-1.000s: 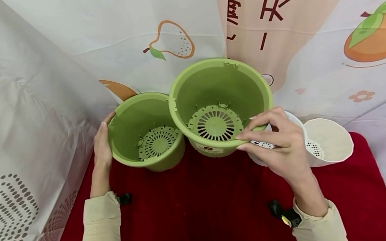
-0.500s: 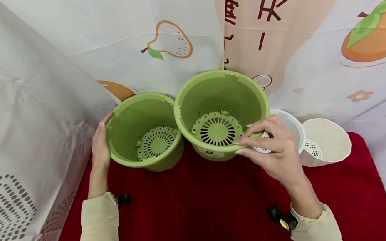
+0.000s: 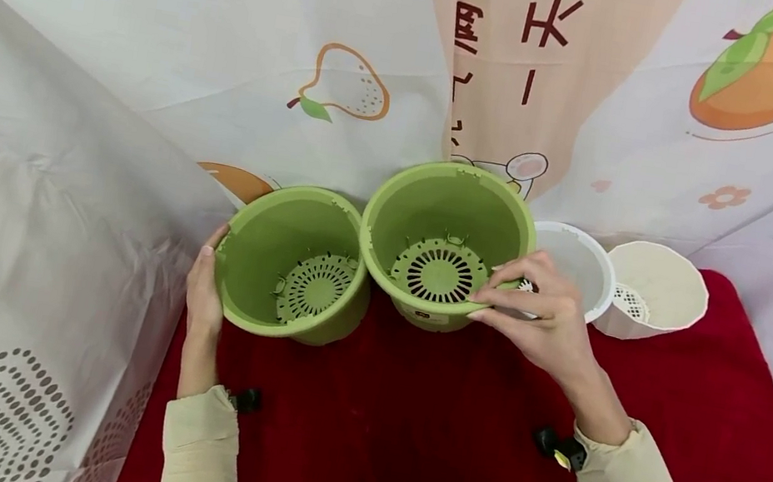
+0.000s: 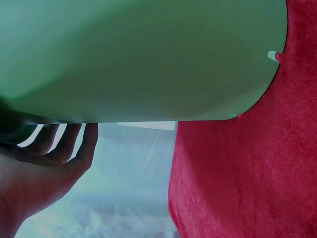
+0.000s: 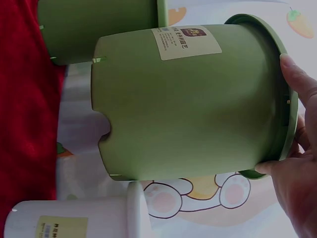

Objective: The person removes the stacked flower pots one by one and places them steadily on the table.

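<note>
Two green plastic flowerpots with slotted bottoms are side by side in the head view. My left hand [image 3: 205, 292] holds the left green flowerpot [image 3: 259, 254] from its outer left side; in the left wrist view its fingers [image 4: 88, 148] bend against the pot wall. My right hand [image 3: 551, 322] pinches the front right rim of the right green flowerpot [image 3: 429, 210], thumb and fingers on either side of the lip. That pot, with a paper label [image 5: 185, 42], hangs above the table level, its base apart from the red cloth, its rim overlapping the left pot's in the head view.
A pale grey-white pot [image 3: 577, 258] and a cream pot [image 3: 662, 272] stand to the right against the back curtain [image 3: 239, 24]. Red cloth [image 3: 386, 435] covers the table. White sheeting [image 3: 55, 222] closes in the left side.
The right green flowerpot has come down and slightly right in my right hand, uncovering more of the curtain print and the grey-white pot. My left hand and its pot stay in place.
</note>
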The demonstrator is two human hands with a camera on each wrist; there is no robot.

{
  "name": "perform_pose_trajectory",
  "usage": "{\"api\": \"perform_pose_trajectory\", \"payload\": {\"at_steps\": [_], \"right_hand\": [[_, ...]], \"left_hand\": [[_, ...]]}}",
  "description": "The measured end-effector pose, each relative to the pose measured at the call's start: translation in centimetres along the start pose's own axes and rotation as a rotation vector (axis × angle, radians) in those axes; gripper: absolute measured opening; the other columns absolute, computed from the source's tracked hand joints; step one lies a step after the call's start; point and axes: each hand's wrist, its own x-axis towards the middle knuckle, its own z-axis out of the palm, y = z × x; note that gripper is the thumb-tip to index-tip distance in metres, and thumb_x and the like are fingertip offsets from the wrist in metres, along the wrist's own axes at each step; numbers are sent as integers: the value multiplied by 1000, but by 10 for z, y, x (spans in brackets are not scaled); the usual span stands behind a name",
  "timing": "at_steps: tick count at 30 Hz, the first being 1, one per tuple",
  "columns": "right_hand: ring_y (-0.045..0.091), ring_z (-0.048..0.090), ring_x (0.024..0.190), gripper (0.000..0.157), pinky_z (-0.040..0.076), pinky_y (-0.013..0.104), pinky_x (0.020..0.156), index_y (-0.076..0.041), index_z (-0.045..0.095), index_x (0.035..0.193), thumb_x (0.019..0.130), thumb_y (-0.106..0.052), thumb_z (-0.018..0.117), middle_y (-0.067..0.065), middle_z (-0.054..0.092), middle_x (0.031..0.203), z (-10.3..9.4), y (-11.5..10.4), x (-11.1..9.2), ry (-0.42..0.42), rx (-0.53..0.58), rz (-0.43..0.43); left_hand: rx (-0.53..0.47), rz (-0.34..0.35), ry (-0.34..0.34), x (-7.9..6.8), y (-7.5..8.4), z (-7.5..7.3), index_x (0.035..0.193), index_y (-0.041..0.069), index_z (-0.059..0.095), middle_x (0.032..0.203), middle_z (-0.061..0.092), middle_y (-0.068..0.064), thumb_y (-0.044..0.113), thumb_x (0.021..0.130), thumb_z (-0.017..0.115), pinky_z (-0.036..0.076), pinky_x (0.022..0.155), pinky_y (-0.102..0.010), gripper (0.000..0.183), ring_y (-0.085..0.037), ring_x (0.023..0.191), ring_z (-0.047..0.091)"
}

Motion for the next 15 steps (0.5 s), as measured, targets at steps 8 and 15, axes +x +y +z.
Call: {"api": "perform_pose_trajectory", "payload": {"at_steps": [8, 15], "right_hand": [[27, 54, 89, 27, 40, 30, 86, -1, 79, 78, 85, -27, 78, 10, 68, 81, 4, 9, -11, 3, -12, 23], [28, 54, 88, 29, 39, 30, 86, -2, 79, 77, 85, -30, 78, 10, 68, 81, 8, 23, -28, -2, -49, 32]], "left_hand": [[-27, 17, 3, 4, -4, 1, 149, 21, 48, 140, 53, -19, 37, 109, 27, 52, 79, -29, 48, -29, 104, 58], [-29, 31, -11, 2, -3, 2, 150, 19, 47, 147, 49, -13, 36, 109, 26, 49, 85, -28, 48, -28, 112, 55]]}}
